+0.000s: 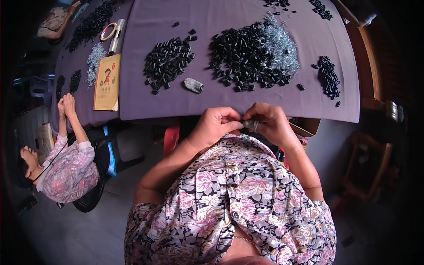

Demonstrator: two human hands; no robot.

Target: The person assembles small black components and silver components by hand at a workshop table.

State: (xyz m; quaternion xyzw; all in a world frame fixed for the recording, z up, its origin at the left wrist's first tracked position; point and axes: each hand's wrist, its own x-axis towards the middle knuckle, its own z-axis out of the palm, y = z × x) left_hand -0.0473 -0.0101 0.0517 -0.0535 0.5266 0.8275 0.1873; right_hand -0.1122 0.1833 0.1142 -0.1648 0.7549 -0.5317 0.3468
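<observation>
So left hand point(216, 125) and right hand point(271, 123) nearly meet, fingers narrowed, near the tabletop point(216, 102); can't tell what's gripped. Stubby grey bit point(251, 125) there points roughly left-right.

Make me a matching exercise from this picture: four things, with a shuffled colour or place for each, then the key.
Things
1. Left hand
2. Booklet
3. Oblong lump
4. Larger pile of clear pieces

Colours and places
A. Grey
B. At the right side of a black heap
C. Close to the right hand, by the near edge of the purple cloth
D. Yellowish tan

Pairs: 1-C; 2-D; 3-A; 4-B
</observation>
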